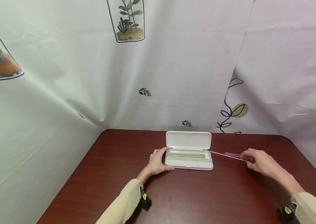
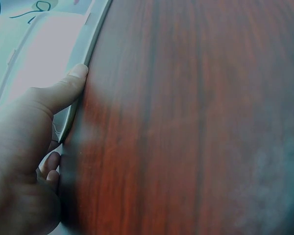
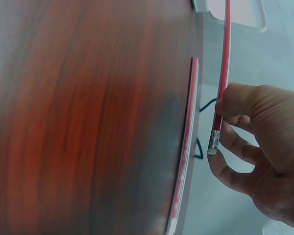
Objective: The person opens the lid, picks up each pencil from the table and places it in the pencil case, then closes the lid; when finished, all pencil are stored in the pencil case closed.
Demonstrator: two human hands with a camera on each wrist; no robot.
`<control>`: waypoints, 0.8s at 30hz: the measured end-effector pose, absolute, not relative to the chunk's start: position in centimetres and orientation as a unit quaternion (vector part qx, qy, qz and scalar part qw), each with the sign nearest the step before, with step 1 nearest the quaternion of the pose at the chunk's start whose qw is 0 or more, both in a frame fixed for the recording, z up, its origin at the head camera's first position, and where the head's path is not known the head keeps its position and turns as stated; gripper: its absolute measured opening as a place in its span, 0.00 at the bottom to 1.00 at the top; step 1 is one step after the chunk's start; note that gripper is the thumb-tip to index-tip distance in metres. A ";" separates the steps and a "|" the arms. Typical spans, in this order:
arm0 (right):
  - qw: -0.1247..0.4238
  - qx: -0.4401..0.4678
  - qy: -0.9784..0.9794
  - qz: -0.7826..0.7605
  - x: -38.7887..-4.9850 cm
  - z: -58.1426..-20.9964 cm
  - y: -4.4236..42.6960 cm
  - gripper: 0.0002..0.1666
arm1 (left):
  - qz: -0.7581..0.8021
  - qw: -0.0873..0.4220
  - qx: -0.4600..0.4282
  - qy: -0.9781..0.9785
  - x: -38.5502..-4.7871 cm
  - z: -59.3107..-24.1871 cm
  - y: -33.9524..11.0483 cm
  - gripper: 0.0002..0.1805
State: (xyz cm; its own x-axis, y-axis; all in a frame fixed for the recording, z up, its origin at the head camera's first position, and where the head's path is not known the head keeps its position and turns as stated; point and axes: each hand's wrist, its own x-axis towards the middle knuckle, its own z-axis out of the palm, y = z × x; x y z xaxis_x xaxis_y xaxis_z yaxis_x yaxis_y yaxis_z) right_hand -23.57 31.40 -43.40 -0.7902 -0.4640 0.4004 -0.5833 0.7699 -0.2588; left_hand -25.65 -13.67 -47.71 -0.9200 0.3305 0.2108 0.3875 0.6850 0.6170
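Observation:
A white pencil case (image 1: pixel 180 162) lies on the table with its lid (image 1: pixel 188 140) raised at the back. Several yellow and green pencils (image 1: pixel 186 155) rest in its rear compartment. My left hand (image 1: pixel 155 163) grips the case's left end, thumb along the front edge and fingers toward the back corner. To the right of the case, my right hand (image 1: pixel 261 161) pinches a pinkish-red pencil (image 3: pixel 224 63) near its eraser end. That pencil slants toward the case's right side. Beneath it, another pink pencil (image 3: pixel 187 132) lies on the table.
A dark pencil end (image 1: pixel 230 154) shows on the table beside the right hand. The reddish-brown wooden table (image 1: pixel 202 196) meets a pale printed curtain (image 1: pixel 180 68) at the back. Each wrist wears a small black camera (image 1: pixel 145 201).

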 end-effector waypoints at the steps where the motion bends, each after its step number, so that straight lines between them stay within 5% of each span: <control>1: 0.153 0.280 -0.929 0.188 -23.7 -43.3 31.2 0.20 | -0.346 0.042 -0.196 -0.917 -25.6 -47.7 -13.7 0.50; 24: 0.109 0.308 -0.924 0.199 -26.0 -42.4 24.7 0.17 | -0.348 0.040 -0.192 -0.917 -25.5 -47.7 -13.7 0.50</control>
State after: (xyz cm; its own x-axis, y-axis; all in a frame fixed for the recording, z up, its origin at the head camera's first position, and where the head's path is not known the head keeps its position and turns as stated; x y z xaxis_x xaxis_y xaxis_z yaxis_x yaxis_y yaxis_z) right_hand -26.04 24.74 -42.41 -0.7860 -0.5264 0.3242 -0.6131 0.7309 -0.2998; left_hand -25.50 -13.67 -47.65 -0.9227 0.3249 0.2077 0.3809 0.6837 0.6225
